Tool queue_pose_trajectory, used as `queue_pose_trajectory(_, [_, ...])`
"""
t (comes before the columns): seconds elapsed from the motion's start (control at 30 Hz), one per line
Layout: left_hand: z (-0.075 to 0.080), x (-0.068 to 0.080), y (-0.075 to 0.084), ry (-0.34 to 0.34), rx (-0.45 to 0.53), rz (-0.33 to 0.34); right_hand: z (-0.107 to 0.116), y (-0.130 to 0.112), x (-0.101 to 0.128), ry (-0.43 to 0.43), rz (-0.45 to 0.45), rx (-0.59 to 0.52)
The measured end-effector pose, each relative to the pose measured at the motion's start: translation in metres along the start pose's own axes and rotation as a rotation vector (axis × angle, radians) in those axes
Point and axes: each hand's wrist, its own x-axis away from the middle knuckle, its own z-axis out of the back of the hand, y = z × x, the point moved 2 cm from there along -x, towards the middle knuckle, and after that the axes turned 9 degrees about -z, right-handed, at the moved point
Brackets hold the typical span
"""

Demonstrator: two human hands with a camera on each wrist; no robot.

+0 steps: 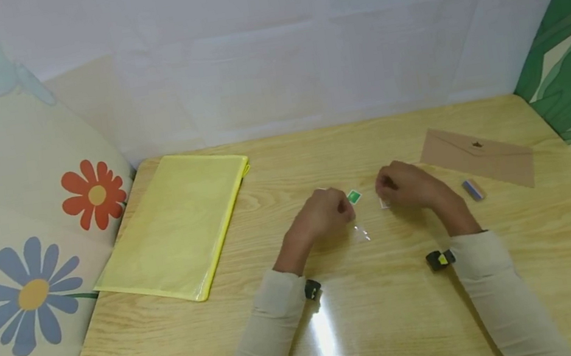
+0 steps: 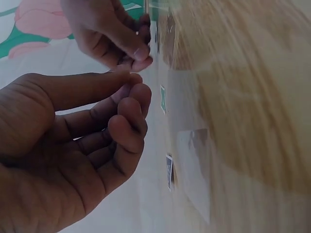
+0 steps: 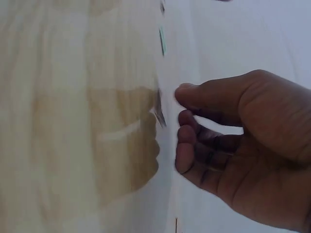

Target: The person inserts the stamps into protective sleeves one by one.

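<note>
My left hand (image 1: 324, 214) hovers over the middle of the table. In the left wrist view its thumb tip meets the curled index finger, and I cannot tell whether something thin is between them. Below it lies a small clear plastic piece (image 2: 194, 167). A green stamp-like sticker (image 1: 354, 196) rests between the two hands, and a dark one (image 2: 169, 172) lies near the plastic. My right hand (image 1: 407, 184) is above another small white-edged sticker (image 1: 385, 204), which it partly hides. Its fingers (image 3: 185, 150) are loosely bent, with nothing visible in them.
On the left lies a yellow zip folder (image 1: 176, 225). A brown envelope (image 1: 482, 159) with a dark emblem is at the back right, and a small striped eraser (image 1: 473, 190) sits in front of it. A white cloth wall (image 1: 260, 83) closes off the table's back edge.
</note>
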Motion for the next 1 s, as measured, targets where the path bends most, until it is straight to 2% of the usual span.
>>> queue_pose_trajectory(0.23, [-0.007,-0.003,0.003,-0.080,-0.070,-0.060,-0.012,-0.017,-0.008,0.088,0.116,0.005])
queue_pose_trajectory(0.5, [-0.014,-0.001,0.009,-0.191,-0.124,-0.050,-0.022,-0.027,-0.008,0.048,0.094,0.017])
queue_pose_trajectory(0.77, [-0.021,-0.002,0.013,-0.222,-0.215,-0.040,-0.027,-0.029,-0.010,0.086,0.138,0.077])
queue_pose_trajectory(1.0, [-0.023,-0.003,0.014,-0.236,-0.252,-0.038,-0.026,-0.030,-0.007,0.081,0.114,0.085])
